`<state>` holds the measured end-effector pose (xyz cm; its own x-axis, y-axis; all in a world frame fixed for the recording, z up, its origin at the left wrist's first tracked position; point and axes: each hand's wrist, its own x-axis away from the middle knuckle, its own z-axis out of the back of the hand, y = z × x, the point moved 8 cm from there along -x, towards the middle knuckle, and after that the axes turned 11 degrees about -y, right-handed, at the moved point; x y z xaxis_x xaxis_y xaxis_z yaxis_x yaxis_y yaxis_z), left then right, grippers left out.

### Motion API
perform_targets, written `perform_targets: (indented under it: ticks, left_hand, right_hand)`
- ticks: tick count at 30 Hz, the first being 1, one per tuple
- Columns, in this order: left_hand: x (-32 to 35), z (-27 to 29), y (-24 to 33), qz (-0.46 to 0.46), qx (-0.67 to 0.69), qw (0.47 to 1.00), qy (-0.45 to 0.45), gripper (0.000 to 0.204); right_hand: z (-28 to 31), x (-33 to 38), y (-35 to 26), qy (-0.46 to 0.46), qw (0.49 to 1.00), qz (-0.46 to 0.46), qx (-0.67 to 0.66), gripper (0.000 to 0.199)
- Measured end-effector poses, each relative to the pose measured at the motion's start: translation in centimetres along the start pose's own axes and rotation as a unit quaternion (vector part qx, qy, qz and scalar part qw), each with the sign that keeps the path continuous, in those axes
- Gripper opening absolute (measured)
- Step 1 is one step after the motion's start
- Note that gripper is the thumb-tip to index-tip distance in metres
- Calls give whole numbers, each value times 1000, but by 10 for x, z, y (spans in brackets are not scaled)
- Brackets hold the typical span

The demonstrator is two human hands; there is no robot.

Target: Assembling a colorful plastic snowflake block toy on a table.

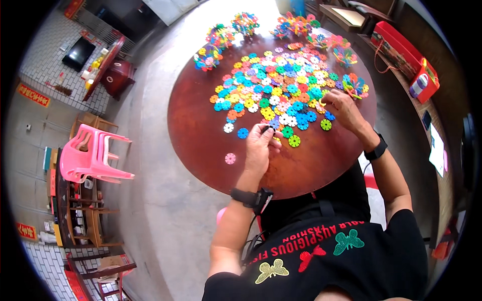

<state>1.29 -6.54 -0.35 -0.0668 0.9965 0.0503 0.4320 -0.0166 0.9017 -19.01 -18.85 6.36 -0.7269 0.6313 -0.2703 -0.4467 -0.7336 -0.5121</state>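
Note:
My left hand [261,146] is closed above the near part of the round table, pinching a small black piece [271,129] that looks like a notched disc, its shape partly hidden by my fingers. At the right edge of a heap of colourful notched plastic discs [273,90], my right hand [344,108] has its fingers curled together. A yellow disc [323,102] shows at those fingertips, mostly covered. Near my left hand lie a green disc [287,132], a lime disc [294,141] and a blue disc [243,133]. A pink disc [230,158] lies apart, further left.
Several ball-like clusters of joined discs [245,23] stand along the far rim of the brown table [201,125]. Another cluster [355,86] sits just beyond my right hand. Stacked pink plastic chairs [88,153] stand at left; a long wooden bench [416,100] runs along the right.

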Motion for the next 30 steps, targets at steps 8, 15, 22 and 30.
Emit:
perform_targets:
  ticks: [8,15,22,30]
  left_hand:
    - [2,10,-1,30,18,999,-1,13]
    - [8,-2,-1,87,-15,996,-11,23]
    - [8,-8,-3,89,-51,994,-23,26]
    - [9,-7,-5,94,-92,991,-23,23]
  right_hand:
    - [-25,2,19,-26,999,-23,31,9]
    - [-42,6,-7,-40,987,27,153,22]
    - [-50,7,-33,-32,973,75,217,21]
    - [-57,9,-29,-96,986,12,139,27]
